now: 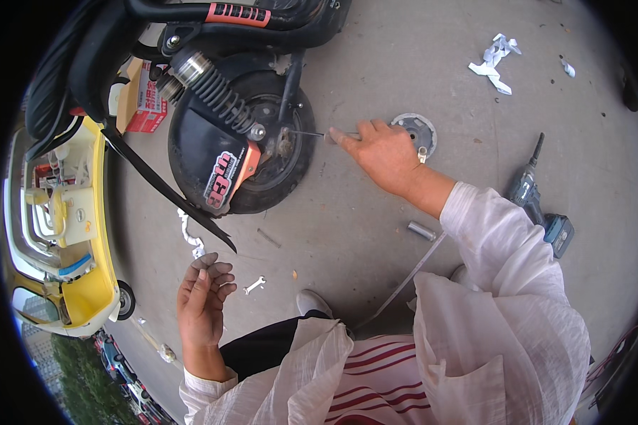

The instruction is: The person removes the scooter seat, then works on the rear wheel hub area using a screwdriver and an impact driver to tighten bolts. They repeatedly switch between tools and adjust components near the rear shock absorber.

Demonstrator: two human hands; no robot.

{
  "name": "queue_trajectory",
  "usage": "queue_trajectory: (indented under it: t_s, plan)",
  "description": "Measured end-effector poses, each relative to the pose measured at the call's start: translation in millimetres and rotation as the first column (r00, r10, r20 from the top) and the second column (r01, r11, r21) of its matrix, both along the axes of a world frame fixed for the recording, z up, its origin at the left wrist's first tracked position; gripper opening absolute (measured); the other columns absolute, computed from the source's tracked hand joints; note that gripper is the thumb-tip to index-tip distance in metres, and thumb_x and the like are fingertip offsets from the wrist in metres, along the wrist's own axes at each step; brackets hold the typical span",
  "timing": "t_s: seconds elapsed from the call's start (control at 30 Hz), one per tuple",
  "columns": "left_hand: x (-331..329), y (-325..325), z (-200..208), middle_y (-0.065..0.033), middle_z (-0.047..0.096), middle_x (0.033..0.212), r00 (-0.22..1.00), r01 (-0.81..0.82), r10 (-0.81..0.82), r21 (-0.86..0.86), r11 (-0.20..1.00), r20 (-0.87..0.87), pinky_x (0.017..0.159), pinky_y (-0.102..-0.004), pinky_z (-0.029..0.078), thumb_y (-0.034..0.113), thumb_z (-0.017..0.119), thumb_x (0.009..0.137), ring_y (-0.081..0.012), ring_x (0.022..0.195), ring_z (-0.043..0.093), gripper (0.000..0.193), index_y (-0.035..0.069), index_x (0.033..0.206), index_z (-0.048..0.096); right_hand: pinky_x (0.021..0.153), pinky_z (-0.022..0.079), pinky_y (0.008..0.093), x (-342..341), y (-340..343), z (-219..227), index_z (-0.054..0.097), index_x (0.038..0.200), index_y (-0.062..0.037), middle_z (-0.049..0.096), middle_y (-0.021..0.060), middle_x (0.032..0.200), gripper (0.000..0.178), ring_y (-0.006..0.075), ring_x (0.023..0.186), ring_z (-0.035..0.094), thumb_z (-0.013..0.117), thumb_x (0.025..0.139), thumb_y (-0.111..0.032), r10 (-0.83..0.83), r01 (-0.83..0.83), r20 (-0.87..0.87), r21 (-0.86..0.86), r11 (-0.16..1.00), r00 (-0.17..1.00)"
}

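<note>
My right hand (383, 152) is closed round a screwdriver (308, 133), index finger stretched along it. Most of the handle is hidden in the hand. The thin shaft reaches left to the hub area of the scooter's wheel (290, 166), where the metal is greasy and brown. A coil-spring shock absorber (220, 92) and a black cover with a sticker (216, 159) sit left of the hub. At the lower left my left hand (205, 294) is raised, fingers loosely curled and dirty, with nothing visible in it. A small open-end wrench (255, 285) lies on the ground beside it.
A round metal brake plate (415, 134) lies beyond my right hand. To the right are a cordless drill (532, 191), a silver socket (422, 230) and crumpled paper (497, 60). A cardboard box (142, 99) and a yellow vehicle (96, 262) stand at the left.
</note>
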State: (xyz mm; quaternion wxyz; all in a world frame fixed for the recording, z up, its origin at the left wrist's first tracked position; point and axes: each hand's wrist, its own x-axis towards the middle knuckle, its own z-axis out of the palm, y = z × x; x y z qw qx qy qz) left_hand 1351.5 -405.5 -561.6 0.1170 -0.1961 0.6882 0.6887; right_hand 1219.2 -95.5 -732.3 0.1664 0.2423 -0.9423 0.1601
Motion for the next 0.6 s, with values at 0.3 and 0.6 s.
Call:
queue_trajectory:
  t_s: [0.3, 0.6]
  plan:
    - [2.9, -10.5, -0.5, -0.0129, 0.064, 0.104, 1.000, -0.023, 0.023, -0.019, 1.000, 0.010, 0.079, -0.0286, 0.052, 0.021, 0.051, 0.097, -0.0173, 0.089, 0.063, 0.034, -0.002, 0.122, 0.051, 0.057, 0.052, 0.0355, -8.2, -2.4, -0.2, 0.064, 0.119, -0.0187, 0.060, 0.0092, 0.080, 0.041, 0.0245, 0.072, 0.065, 0.062, 0.078, -0.012, 0.018, 0.019, 0.203, -0.176, 0.984, 0.979]
    - [6.0, -20.0, 0.1, -0.0119, 0.064, 0.103, 0.999, -0.031, 0.031, -0.046, 0.998, 0.010, 0.079, -0.0281, 0.052, 0.022, 0.051, 0.097, -0.0166, 0.088, 0.063, 0.033, -0.001, 0.121, 0.052, 0.052, 0.050, 0.0401, -16.5, -9.0, 4.2, 0.063, 0.094, -0.0033, 0.063, 0.0129, 0.069, 0.025, 0.0313, 0.062, 0.064, 0.065, 0.082, -0.026, 0.013, -0.009, 0.130, -0.028, 1.000, 0.991]
